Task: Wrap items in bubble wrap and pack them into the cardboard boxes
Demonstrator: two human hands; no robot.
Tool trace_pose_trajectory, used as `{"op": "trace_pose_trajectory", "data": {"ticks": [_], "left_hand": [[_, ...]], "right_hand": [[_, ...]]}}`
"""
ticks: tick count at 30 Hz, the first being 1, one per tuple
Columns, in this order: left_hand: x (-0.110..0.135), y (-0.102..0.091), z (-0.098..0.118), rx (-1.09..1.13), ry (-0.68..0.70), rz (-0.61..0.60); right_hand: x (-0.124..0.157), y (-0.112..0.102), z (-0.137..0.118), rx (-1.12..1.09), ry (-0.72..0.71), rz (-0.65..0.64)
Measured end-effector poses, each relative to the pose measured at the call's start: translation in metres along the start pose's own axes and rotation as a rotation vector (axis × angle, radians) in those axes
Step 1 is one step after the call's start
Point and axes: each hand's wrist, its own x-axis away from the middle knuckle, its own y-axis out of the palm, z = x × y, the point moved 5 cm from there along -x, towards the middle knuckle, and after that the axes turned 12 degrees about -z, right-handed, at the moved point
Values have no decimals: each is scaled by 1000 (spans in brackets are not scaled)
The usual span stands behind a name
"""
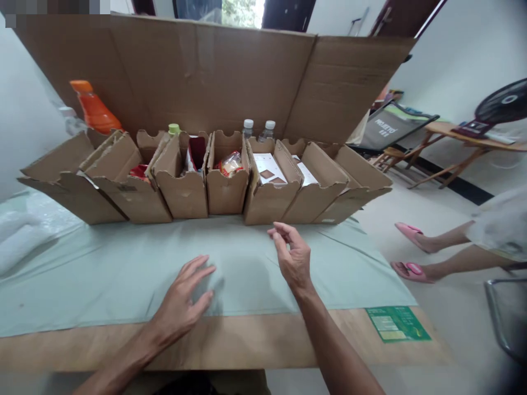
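Over the pale green cloth (pixel 239 247), my left hand (pixel 185 299) hovers with its fingers apart and nothing in it. My right hand (pixel 292 255) is nearer the boxes, its fingers loosely curved, and I see nothing in it. In front of both hands stands a row of several open cardboard boxes (pixel 226 195). The middle box has a clear and red snack packet (pixel 231 164). To its right, one box holds a white printed carton (pixel 269 169). A red packet (pixel 140 172) lies in a box on the left.
Behind the row rises a tall cardboard panel (pixel 247 71). An orange bottle (pixel 96 109) and two clear bottles (pixel 267 130) stand between. Bubble wrap (pixel 24 230) lies at left, a green label (pixel 397 323) at front right. A person's legs (pixel 448 263) show at right.
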Motion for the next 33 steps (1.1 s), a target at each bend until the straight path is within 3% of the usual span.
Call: {"op": "trace_pose_trajectory", "data": {"ticks": [5, 10, 13, 16, 21, 24, 26, 30, 32, 33], "left_hand": [[57, -15, -29, -166, -28, 306], [62, -12, -25, -176, -17, 376], [61, -13, -25, -161, -16, 390], [61, -14, -27, -138, -14, 410], [62, -15, -31, -61, -55, 415], [65, -18, -30, 6, -93, 397], [67, -22, -28, 52, -124, 378], [58, -36, -19, 148, -179, 334], [44, -40, -13, 225, -198, 277], [36, -39, -10, 274, -197, 239]], "right_hand": [[-58, 45, -75, 197, -127, -288], [-128, 93, -95, 778, 72, -492], [-134, 102, -95, 893, 130, -486], [-108, 95, -97, 920, 131, -450], [-15, 58, -118, 750, -67, -441], [44, 16, -129, 584, -214, -451], [77, -22, -127, 553, -234, -410], [131, -105, -97, 513, -2, -27], [160, -127, -73, 390, 160, 135], [172, -129, -62, 323, 219, 152]]}}
